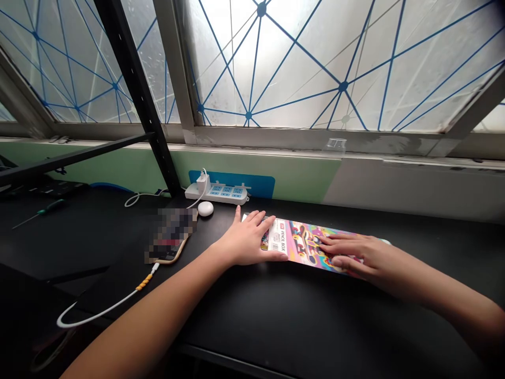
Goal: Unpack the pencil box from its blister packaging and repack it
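Observation:
A long, flat, brightly printed pencil box package (303, 243) lies on the black tabletop, its white label panel toward the left end. On that left end rests my left hand (252, 239), fingers spread and the thumb along the near edge. My right hand (359, 255) lies flat across the right part of the package, fingers stretched out to the left. Both palms cover parts of the print. Neither hand is wrapped around anything.
Left of my hands lies a phone (173, 237) with a white charging cable (98, 314). Behind it are a round white case (205, 209) and a power strip (221, 193) against the wall. A green-handled screwdriver (43, 211) and a black metal post (136, 89) stand farther left.

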`<action>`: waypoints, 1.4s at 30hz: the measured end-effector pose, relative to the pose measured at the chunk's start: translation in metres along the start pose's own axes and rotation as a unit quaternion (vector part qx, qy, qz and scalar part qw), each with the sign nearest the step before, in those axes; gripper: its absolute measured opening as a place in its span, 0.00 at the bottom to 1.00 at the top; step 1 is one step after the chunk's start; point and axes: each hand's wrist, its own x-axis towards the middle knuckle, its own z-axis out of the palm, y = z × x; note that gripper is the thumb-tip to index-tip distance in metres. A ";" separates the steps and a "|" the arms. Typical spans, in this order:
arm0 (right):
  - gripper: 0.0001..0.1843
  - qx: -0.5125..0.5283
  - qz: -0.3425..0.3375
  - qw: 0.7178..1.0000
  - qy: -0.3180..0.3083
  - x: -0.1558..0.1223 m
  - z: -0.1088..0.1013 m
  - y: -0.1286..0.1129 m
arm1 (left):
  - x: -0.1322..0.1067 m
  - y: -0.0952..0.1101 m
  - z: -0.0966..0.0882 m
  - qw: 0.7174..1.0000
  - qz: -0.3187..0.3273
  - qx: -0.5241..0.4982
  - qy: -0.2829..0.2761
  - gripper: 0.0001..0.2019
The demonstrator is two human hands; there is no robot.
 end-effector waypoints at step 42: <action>0.22 -0.099 -0.169 0.970 0.143 0.002 0.066 -0.156 | 0.023 0.012 -0.002 0.997 -0.075 0.018 -0.011 0.33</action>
